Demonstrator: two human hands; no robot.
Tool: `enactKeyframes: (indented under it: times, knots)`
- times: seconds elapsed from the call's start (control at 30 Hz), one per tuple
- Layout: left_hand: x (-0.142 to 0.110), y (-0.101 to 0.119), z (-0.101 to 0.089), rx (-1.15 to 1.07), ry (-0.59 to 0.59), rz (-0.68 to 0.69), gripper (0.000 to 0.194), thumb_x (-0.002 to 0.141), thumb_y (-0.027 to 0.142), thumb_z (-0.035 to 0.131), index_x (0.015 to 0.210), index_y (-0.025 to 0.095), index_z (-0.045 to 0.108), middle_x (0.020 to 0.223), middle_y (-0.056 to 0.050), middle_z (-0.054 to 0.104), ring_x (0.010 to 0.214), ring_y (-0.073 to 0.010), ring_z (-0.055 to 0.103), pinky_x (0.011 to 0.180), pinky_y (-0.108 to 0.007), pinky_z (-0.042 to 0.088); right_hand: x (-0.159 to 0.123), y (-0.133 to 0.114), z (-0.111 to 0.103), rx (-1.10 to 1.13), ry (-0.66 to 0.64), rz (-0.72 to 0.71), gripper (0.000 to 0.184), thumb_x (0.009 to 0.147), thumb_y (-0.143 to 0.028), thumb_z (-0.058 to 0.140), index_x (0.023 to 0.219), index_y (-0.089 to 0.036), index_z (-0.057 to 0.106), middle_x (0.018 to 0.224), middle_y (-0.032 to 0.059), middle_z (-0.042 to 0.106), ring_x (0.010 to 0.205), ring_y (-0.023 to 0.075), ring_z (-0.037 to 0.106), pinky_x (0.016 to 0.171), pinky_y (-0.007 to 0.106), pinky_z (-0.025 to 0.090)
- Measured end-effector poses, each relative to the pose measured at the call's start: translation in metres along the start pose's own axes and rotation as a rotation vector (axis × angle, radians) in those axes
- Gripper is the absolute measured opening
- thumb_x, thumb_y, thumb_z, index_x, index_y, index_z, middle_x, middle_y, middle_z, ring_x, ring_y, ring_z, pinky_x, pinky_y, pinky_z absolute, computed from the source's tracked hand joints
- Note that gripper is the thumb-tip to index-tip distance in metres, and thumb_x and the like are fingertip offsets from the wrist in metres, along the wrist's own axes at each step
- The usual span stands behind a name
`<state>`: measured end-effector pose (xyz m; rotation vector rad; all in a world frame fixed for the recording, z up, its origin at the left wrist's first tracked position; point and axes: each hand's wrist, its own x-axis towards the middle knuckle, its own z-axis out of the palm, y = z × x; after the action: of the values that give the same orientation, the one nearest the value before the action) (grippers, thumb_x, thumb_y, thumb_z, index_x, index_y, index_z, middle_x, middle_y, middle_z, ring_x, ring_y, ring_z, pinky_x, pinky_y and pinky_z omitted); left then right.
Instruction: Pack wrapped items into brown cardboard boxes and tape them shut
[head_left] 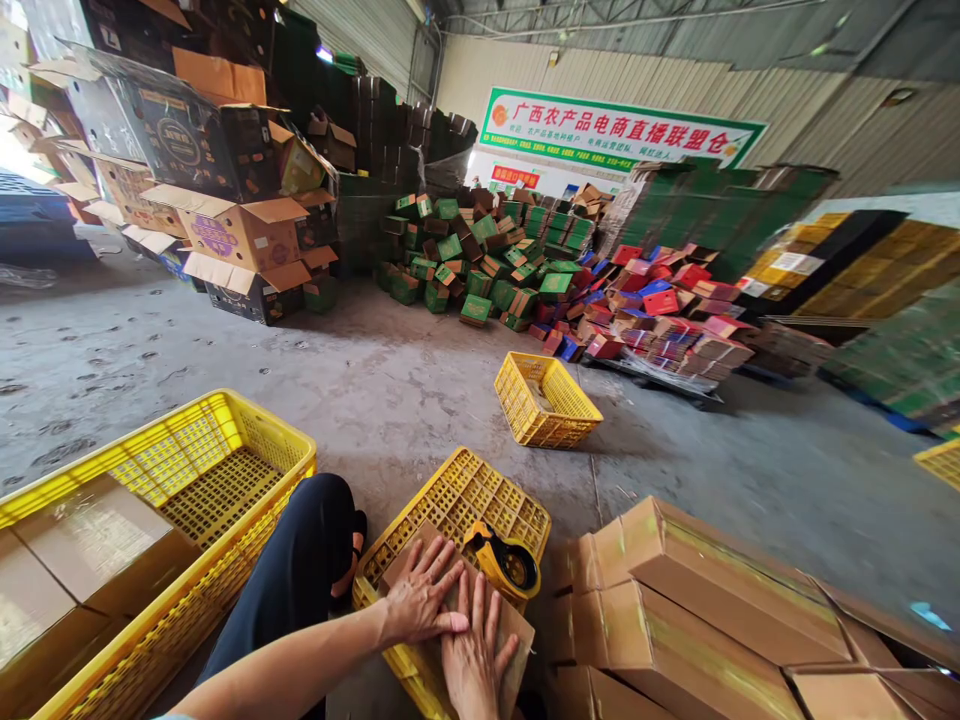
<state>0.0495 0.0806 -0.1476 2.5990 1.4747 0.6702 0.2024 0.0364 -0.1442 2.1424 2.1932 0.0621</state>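
Note:
My left hand (417, 597) lies flat with spread fingers on a small brown cardboard box (512, 628). My right hand (472, 655) also lies flat on the same box, just below and to the right, its fingers partly under the left hand's. The box rests on an upturned yellow plastic crate (465, 490). A yellow tape dispenser (504, 562) sits on the crate right beside the box, touching neither hand.
A large yellow crate (225, 450) holding cardboard boxes (90, 550) stands at my left, beside my dark-trousered knee (311, 550). Taped brown boxes (697, 610) lie stacked at right. Another yellow crate (546, 400) sits on the concrete floor ahead. Heaps of green and red cartons lie beyond.

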Motion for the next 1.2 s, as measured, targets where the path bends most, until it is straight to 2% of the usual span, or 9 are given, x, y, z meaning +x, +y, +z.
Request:
enactKeyframes:
  times: [0.2, 0.3, 0.43, 0.57, 0.73, 0.87, 0.97, 1.03, 1.2]
  knots:
    - [0.001, -0.005, 0.002, -0.027, -0.013, -0.044, 0.087, 0.094, 0.085, 0.031, 0.16, 0.03, 0.043, 0.165, -0.011, 0.042, 0.152, -0.0349, 0.039, 0.124, -0.055, 0.03, -0.001, 0.009, -0.006, 0.059, -0.034, 0.018, 0.059, 0.106, -0.04, 0.02, 0.164, -0.034, 0.031, 0.174, 0.008, 0.027, 0.161, 0.0372, 0.02, 0.117, 0.077, 0.024]
    - [0.0, -0.015, 0.005, -0.023, 0.011, -0.105, 0.091, 0.093, 0.085, 0.033, 0.16, 0.024, 0.045, 0.165, -0.015, 0.042, 0.152, -0.0367, 0.038, 0.123, -0.053, 0.033, -0.007, 0.025, -0.012, 0.061, -0.047, 0.066, 0.064, 0.107, -0.053, 0.02, 0.165, -0.029, 0.03, 0.174, 0.0107, 0.024, 0.159, 0.0389, 0.023, 0.115, 0.076, 0.031]
    - [-0.002, -0.026, 0.01, -0.002, 0.028, -0.06, 0.099, 0.092, 0.087, 0.033, 0.162, 0.018, 0.041, 0.167, -0.018, 0.036, 0.154, -0.0383, 0.035, 0.123, -0.052, 0.034, -0.013, 0.042, -0.013, 0.081, -0.035, 0.097, 0.071, 0.105, -0.061, 0.022, 0.165, -0.024, 0.031, 0.174, 0.0116, 0.021, 0.159, 0.0393, 0.023, 0.117, 0.07, 0.033]
    - [-0.003, -0.033, 0.01, 0.003, 0.021, -0.073, 0.094, 0.094, 0.085, 0.03, 0.16, 0.021, 0.044, 0.164, -0.017, 0.042, 0.152, -0.0373, 0.039, 0.121, -0.05, 0.038, -0.015, 0.049, -0.005, 0.186, -0.055, 0.12, 0.069, 0.106, -0.06, 0.017, 0.164, -0.027, 0.034, 0.173, 0.0106, 0.027, 0.159, 0.0372, 0.026, 0.115, 0.067, 0.039]
    - [-0.019, -0.038, 0.006, 0.051, 0.084, -0.062, 0.098, 0.094, 0.085, 0.032, 0.166, 0.018, 0.032, 0.169, -0.018, 0.033, 0.154, -0.0392, 0.034, 0.121, -0.05, 0.037, -0.032, 0.058, 0.017, 0.216, 0.066, 0.081, 0.071, 0.106, -0.056, 0.018, 0.158, -0.019, 0.048, 0.167, 0.0201, 0.037, 0.156, 0.0428, 0.031, 0.108, 0.067, 0.046]
    - [-0.024, -0.027, 0.009, 0.098, 0.133, -0.088, 0.104, 0.091, 0.087, 0.035, 0.166, 0.016, 0.03, 0.17, -0.022, 0.027, 0.154, -0.0438, 0.032, 0.121, -0.054, 0.034, -0.038, 0.06, 0.019, 0.201, 0.141, -0.034, 0.069, 0.104, -0.061, 0.033, 0.158, -0.021, 0.047, 0.165, 0.02, 0.041, 0.154, 0.0439, 0.034, 0.113, 0.066, 0.042]
    - [-0.024, -0.01, 0.011, 0.096, 0.129, -0.091, 0.101, 0.089, 0.088, 0.036, 0.165, 0.022, 0.034, 0.171, -0.021, 0.024, 0.153, -0.0477, 0.032, 0.121, -0.061, 0.03, -0.037, 0.053, 0.011, 0.145, 0.095, 0.043, 0.072, 0.105, -0.061, 0.029, 0.16, -0.018, 0.044, 0.168, 0.0218, 0.035, 0.155, 0.0447, 0.032, 0.113, 0.07, 0.04]
    - [-0.026, 0.001, 0.01, 0.066, 0.091, -0.035, 0.095, 0.089, 0.087, 0.037, 0.165, 0.029, 0.033, 0.172, -0.018, 0.024, 0.153, -0.0476, 0.032, 0.12, -0.064, 0.029, -0.037, 0.043, 0.006, 0.12, 0.034, 0.095, 0.07, 0.106, -0.058, 0.023, 0.161, -0.02, 0.043, 0.169, 0.0201, 0.033, 0.156, 0.0436, 0.031, 0.111, 0.074, 0.039]
    - [-0.034, 0.011, -0.004, -0.05, -0.063, 0.129, 0.088, 0.091, 0.084, 0.043, 0.165, 0.038, 0.029, 0.17, -0.012, 0.031, 0.154, -0.0438, 0.032, 0.119, -0.063, 0.033, -0.043, 0.016, 0.003, 0.089, -0.008, 0.034, 0.061, 0.106, -0.05, 0.024, 0.16, -0.029, 0.043, 0.171, 0.0128, 0.033, 0.158, 0.0402, 0.028, 0.116, 0.076, 0.029]
